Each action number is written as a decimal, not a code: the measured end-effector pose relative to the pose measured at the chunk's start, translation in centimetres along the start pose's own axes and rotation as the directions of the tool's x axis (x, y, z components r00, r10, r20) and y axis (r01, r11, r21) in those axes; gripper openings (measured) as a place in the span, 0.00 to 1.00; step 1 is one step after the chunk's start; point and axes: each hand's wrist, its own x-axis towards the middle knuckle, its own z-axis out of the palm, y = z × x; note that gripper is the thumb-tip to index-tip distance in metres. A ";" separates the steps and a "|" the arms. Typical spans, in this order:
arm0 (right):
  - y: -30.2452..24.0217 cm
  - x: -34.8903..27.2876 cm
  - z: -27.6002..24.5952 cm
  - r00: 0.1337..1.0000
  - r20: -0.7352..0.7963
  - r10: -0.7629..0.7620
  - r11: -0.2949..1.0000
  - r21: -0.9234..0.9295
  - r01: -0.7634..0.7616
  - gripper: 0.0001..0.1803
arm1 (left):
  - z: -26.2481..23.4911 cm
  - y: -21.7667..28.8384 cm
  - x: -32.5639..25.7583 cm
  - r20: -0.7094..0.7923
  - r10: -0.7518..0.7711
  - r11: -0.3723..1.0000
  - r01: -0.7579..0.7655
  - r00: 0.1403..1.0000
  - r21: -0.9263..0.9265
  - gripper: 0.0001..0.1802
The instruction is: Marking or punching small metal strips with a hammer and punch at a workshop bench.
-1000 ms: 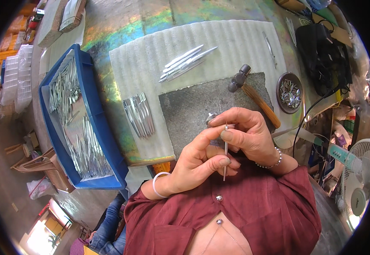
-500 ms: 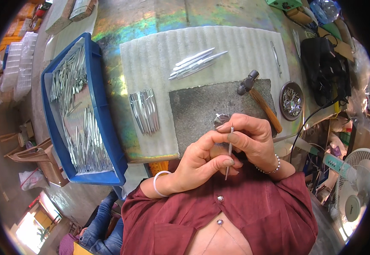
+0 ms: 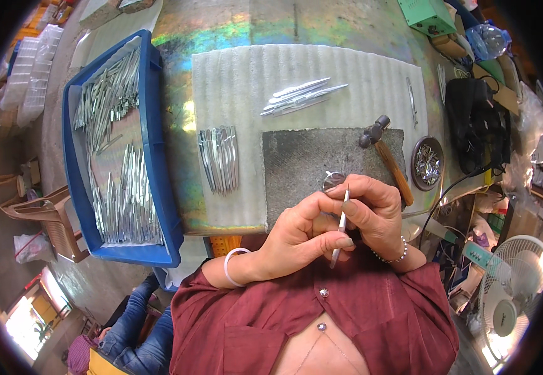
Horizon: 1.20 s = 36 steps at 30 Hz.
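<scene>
In front of my chest, my left hand [image 3: 302, 234] and my right hand [image 3: 374, 209] together hold one pair of slim metal tweezers [image 3: 342, 224]. The tweezers stand nearly upright in the picture, with a narrow tip at the top. My left thumb presses on their lower part, and my right thumb and forefinger pinch close to the tip. Other fingers behind them are partly hidden. Just beyond my fingertips a round shiny metal piece [image 3: 332, 180] rests on a dark rough mat [image 3: 302, 150], partly covered by my right hand.
A hammer [image 3: 386, 150] lies across the mat's right side, beside a round dish [image 3: 426, 164] of small shiny pieces. Tweezers lie in a row [image 3: 218, 160] and a pile [image 3: 304, 97] on white foam [image 3: 240, 75]. A blue tray [image 3: 153, 144] full of them stands left.
The tweezers have turned between my fingers and now show a broader, brighter side. Both hands keep their grip. The whole view has shifted slightly.
</scene>
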 end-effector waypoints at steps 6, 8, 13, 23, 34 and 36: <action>0.1 0.0 0.2 1.000 0.023 -0.011 0.999 0.035 0.010 0.08 | 0.1 0.1 0.0 -0.039 0.024 0.998 -0.021 0.999 0.063 0.13; 0.4 -0.1 -0.1 0.999 0.040 -0.024 1.000 -0.005 0.025 0.08 | 0.1 0.2 0.0 -0.047 0.026 0.998 -0.023 0.999 0.066 0.12; 0.2 0.0 0.1 1.000 0.023 -0.018 1.000 0.016 0.017 0.08 | 0.2 0.5 0.1 -0.043 0.000 0.999 0.002 0.999 0.051 0.12; 0.2 0.2 0.1 1.000 -0.017 0.011 1.000 0.022 -0.011 0.07 | -0.1 0.7 0.3 -0.015 -0.064 0.998 0.064 0.998 0.005 0.12; 0.3 0.5 0.6 0.998 -0.032 -0.060 0.997 -0.052 0.058 0.04 | -0.7 0.2 0.0 0.021 -0.027 1.000 0.027 0.999 -0.016 0.10; 0.3 0.5 0.8 0.997 -0.039 -0.072 0.996 -0.054 0.070 0.04 | -0.7 0.3 -0.1 0.012 -0.039 0.999 0.039 0.999 -0.019 0.10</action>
